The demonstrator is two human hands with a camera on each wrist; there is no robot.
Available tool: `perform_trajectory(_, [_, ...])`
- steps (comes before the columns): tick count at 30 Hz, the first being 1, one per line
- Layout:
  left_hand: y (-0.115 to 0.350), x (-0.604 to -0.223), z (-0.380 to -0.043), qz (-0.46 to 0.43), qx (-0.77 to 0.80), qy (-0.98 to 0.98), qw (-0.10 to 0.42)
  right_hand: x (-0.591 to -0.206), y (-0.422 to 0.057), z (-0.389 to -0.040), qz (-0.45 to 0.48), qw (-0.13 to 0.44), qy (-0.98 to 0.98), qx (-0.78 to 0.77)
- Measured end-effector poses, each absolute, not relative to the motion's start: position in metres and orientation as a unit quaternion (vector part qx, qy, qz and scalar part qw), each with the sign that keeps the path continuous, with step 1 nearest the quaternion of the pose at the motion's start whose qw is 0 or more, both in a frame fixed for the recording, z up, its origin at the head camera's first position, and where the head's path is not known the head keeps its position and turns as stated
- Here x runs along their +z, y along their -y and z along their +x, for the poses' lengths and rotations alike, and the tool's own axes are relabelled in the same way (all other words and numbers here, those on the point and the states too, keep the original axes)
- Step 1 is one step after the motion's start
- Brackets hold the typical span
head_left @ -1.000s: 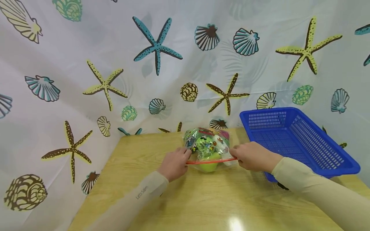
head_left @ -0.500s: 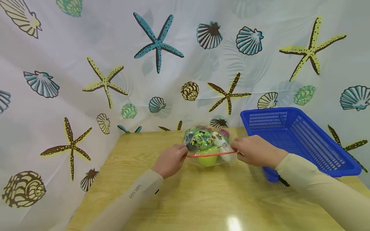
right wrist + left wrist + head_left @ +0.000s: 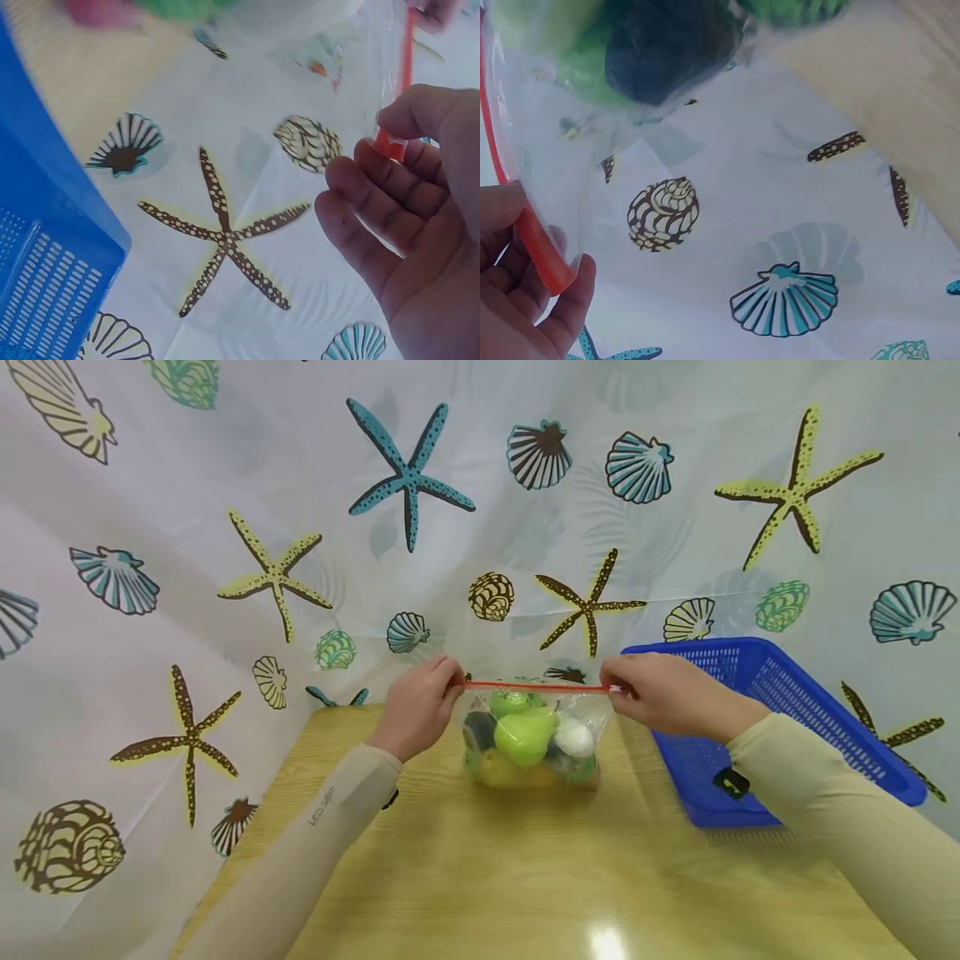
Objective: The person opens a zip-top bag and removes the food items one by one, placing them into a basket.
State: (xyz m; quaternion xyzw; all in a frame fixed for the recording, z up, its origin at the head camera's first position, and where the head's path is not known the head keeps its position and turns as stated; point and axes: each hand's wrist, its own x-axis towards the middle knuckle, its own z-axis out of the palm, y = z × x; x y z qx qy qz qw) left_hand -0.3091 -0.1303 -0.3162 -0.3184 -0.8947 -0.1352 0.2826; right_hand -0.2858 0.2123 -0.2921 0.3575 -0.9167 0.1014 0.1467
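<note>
A clear zip bag with a red seal strip hangs upright between both hands. My left hand pinches the left end of the strip, and my right hand pinches the right end. Through the plastic show a green pear, a white round piece, a dark piece and yellow pieces along the bottom. In the left wrist view the left thumb and fingers clasp the red strip's end. The right wrist view has the right thumb pressing the other end against the fingers.
A blue plastic basket with perforated sides stands on the right of the wooden table, beneath the right forearm. Behind the table hangs a white curtain printed with shells and starfish.
Both hands have risen, pulling the bag's red strip up and away from me. The bag has gone from lying tipped toward me to upright, its contents at the bottom.
</note>
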Motion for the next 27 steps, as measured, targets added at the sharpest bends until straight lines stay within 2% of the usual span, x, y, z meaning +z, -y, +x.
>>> perform_trajectory(5, [0.125, -0.305, -0.315, -0.292, -0.142, 0.912, 0.25, -0.281, -0.215, -0.29, 0.348, 0.139, 0.917, 0.139])
perform_trajectory(12, [0.121, -0.311, -0.322, -0.27, -0.138, 0.926, 0.224, -0.282, -0.214, -0.288, 0.342, 0.123, 0.92, 0.151])
perform_trajectory(20, [0.113, -0.316, -0.325, -0.267, -0.109, 0.929, 0.23, -0.289, -0.215, -0.294, 0.33, 0.1, 0.924, 0.167])
perform_trajectory(24, [0.099, -0.317, -0.318, -0.287, -0.09, 0.923, 0.242, -0.29, -0.215, -0.292, 0.319, 0.09, 0.93, 0.158])
perform_trajectory(27, [0.081, -0.314, -0.31, -0.303, -0.075, 0.922, 0.229, -0.289, -0.213, -0.292, 0.306, 0.084, 0.937, 0.148])
